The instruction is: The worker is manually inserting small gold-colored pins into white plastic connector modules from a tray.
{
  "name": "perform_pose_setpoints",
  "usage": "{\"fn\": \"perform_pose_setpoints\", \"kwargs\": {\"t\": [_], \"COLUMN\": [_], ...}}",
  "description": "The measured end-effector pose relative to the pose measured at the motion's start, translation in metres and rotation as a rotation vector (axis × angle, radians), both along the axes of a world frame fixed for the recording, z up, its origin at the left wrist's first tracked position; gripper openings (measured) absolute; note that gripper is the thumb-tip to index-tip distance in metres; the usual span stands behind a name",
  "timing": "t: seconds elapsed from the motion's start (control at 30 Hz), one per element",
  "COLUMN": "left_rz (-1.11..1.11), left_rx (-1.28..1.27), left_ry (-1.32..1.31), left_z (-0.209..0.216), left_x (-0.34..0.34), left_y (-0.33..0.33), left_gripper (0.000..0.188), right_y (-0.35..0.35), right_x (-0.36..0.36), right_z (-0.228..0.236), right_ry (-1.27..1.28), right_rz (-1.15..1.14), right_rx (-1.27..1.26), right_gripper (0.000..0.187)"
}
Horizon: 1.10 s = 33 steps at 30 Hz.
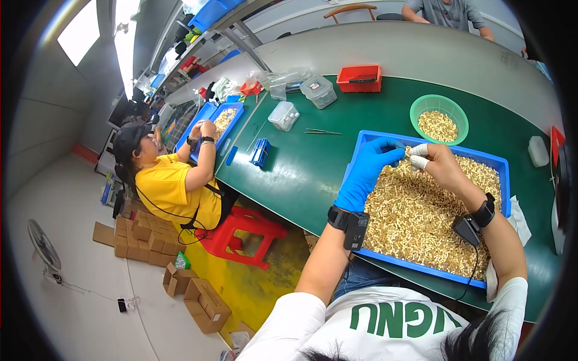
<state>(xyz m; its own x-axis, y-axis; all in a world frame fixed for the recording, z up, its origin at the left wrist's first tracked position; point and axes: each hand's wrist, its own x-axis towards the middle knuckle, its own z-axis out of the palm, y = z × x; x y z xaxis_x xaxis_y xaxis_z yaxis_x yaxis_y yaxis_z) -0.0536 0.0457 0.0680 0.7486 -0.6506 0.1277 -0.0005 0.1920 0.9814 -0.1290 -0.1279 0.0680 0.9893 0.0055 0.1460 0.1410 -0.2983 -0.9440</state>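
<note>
My left hand [378, 161], in a blue glove, and my right hand [444, 167], with white finger cots on some fingers, meet above the far side of a blue tray [505, 186]. Both are closed, fingertips pinched together around a small gold-coloured metal piece [409, 151], which is partly hidden by the fingers. Beneath them, a thick layer of similar small gold-coloured pieces [415, 216] fills the tray. Just beyond the tray's far edge stands a round green plastic basket [462, 114] with more of these pieces inside.
Tweezers [323, 132], a blue bundle [260, 153], clear plastic boxes [318, 91] and a red bin [359, 79] lie on the green table [301, 180]. At left, a co-worker in yellow [174, 186] handles another blue tray [236, 112]. A red stool [244, 234] stands below.
</note>
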Motion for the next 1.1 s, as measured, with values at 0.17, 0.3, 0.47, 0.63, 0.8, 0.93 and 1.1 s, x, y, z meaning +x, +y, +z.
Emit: {"fn": "perform_pose_setpoints", "kwargs": {"t": [0.17,0.3,0.47,0.63,0.8,0.93,1.1], "left_rz": [0.049,0.063,0.131,0.059,0.008,0.282,0.348], "left_rx": [0.003,0.001,-0.037,0.142,0.238,-0.078,-0.045], "left_ry": [0.062,0.026,0.15,0.072,-0.009,-0.074,0.125], "left_z": [-0.004,-0.009,-0.013,-0.024,-0.024,-0.019,-0.03], "left_x": [0.005,0.001,0.001,0.004,0.004,0.005,0.028], "left_y": [-0.003,-0.007,-0.009,-0.012,-0.018,-0.005,0.007], "left_gripper": [0.019,0.019,0.02,0.02,0.019,0.016,0.021], "right_y": [-0.001,-0.001,0.005,0.006,-0.005,-0.028,-0.06], "right_x": [0.0,-0.002,-0.001,0.001,0.005,0.01,0.034], "right_z": [0.001,0.006,0.014,0.005,-0.001,0.012,-0.017], "right_ry": [-0.212,-0.141,0.133,0.059,-0.021,0.152,-0.167], "right_rz": [-0.063,-0.079,-0.142,-0.13,-0.099,-0.129,-0.317], "right_rx": [-0.241,-0.225,0.059,-0.024,-0.139,-0.226,-0.322], "right_gripper": [0.014,0.015,0.017,0.018,0.017,0.017,0.018]}}
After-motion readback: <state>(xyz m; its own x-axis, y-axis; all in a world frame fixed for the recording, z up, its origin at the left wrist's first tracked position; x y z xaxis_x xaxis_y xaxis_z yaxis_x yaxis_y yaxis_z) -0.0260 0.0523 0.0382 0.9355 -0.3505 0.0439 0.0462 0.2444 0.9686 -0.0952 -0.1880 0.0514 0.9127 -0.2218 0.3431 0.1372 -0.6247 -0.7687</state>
